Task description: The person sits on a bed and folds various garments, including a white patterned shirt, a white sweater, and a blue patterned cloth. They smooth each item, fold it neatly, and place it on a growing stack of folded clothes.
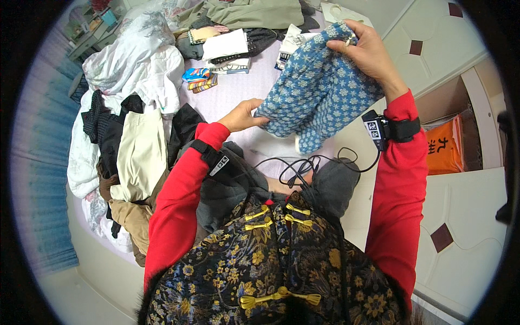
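Note:
A blue knit garment (313, 85) with white flower patterns hangs in the air before me, tilted from upper right to lower left. My right hand (361, 48) pinches its top corner between thumb and fingers. At the lower left edge, my left hand (243, 115) grips the cloth between thumb and forefinger. The garment's lower folds droop over the bed's edge, near my knees. What kind of garment it is cannot be told. Part of the lilac bed sheet (239, 95) is hidden behind it.
Left of me lie cream trousers (142, 150) on dark clothes and a white quilt (134, 69). Folded clothes (225, 44) are stacked at the back, with small colourful folded cloths (199, 79) nearer. Black cables (298, 170) cross my lap. An orange bag (445, 148) sits in an open cabinet compartment.

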`<control>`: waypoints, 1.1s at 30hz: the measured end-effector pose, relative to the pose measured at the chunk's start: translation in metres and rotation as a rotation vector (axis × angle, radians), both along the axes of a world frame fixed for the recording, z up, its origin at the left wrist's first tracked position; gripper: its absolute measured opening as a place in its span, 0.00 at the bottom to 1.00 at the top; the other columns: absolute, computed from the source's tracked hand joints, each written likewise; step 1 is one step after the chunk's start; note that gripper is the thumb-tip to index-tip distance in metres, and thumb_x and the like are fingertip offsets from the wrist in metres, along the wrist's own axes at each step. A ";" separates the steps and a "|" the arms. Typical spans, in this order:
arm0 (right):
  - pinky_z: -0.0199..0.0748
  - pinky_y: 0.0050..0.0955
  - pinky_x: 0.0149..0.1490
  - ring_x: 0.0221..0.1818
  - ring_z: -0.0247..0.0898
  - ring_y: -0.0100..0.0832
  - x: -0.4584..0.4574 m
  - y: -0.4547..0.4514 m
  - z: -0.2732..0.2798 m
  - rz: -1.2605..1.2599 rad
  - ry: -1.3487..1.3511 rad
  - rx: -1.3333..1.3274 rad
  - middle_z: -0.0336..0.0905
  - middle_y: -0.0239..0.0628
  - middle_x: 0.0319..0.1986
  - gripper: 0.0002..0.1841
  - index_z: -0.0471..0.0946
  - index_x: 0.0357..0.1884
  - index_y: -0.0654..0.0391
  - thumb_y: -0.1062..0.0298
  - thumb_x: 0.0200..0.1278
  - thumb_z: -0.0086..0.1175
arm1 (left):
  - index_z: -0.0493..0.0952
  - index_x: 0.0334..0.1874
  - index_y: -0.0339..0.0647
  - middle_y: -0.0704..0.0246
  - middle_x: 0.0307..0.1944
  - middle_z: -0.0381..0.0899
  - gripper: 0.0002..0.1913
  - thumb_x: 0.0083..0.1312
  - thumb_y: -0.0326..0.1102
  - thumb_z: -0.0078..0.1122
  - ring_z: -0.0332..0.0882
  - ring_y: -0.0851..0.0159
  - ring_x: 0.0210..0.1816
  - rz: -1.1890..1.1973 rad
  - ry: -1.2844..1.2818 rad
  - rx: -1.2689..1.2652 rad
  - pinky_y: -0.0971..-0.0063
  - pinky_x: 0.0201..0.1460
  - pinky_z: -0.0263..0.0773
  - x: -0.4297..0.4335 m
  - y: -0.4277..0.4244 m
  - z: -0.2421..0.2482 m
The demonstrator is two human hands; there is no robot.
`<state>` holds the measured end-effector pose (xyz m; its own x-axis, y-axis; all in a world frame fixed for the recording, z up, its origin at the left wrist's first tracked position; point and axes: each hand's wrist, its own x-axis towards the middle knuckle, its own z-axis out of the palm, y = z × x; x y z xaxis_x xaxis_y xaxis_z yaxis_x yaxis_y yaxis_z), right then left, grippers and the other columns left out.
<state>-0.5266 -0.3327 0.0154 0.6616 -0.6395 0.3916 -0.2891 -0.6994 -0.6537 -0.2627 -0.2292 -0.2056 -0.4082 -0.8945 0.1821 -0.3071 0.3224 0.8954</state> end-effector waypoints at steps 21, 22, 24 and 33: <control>0.68 0.21 0.43 0.36 0.69 0.22 -0.062 -0.087 -0.143 -0.156 -0.148 -0.006 0.74 0.26 0.31 0.14 0.73 0.30 0.58 0.88 0.39 0.53 | 0.75 0.44 0.43 0.62 0.35 0.72 0.15 0.53 0.24 0.55 0.73 0.54 0.41 0.408 -0.812 -0.616 0.65 0.42 0.71 0.081 -0.021 0.061; 0.68 0.24 0.47 0.38 0.70 0.26 -0.072 -0.083 -0.168 -0.100 -0.086 -0.104 0.74 0.29 0.31 0.15 0.72 0.28 0.58 0.89 0.36 0.53 | 0.74 0.46 0.41 0.61 0.35 0.72 0.16 0.54 0.25 0.53 0.73 0.53 0.40 0.311 -0.827 -0.534 0.64 0.42 0.70 0.077 -0.014 0.040; 0.66 0.31 0.52 0.42 0.70 0.36 -0.094 -0.064 -0.226 -0.125 0.113 -0.137 0.74 0.35 0.32 0.18 0.71 0.27 0.58 0.90 0.31 0.52 | 0.73 0.49 0.40 0.60 0.35 0.71 0.17 0.56 0.25 0.50 0.73 0.53 0.40 0.128 -0.829 -0.415 0.64 0.43 0.70 0.061 -0.001 -0.008; 0.66 0.39 0.50 0.46 0.70 0.45 -0.163 -0.008 -0.391 -0.046 0.692 0.338 0.77 0.41 0.37 0.13 0.77 0.30 0.53 0.81 0.48 0.42 | 0.75 0.46 0.40 0.58 0.38 0.80 0.16 0.54 0.30 0.56 0.78 0.53 0.43 -0.249 -0.623 0.275 0.66 0.45 0.72 0.052 -0.004 -0.126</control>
<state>-0.6900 -0.3406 -0.3756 0.6545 -0.6837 -0.3229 -0.7337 -0.4712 -0.4895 -0.2102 -0.2332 -0.3312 -0.5606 -0.7416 -0.3685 -0.7333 0.2378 0.6370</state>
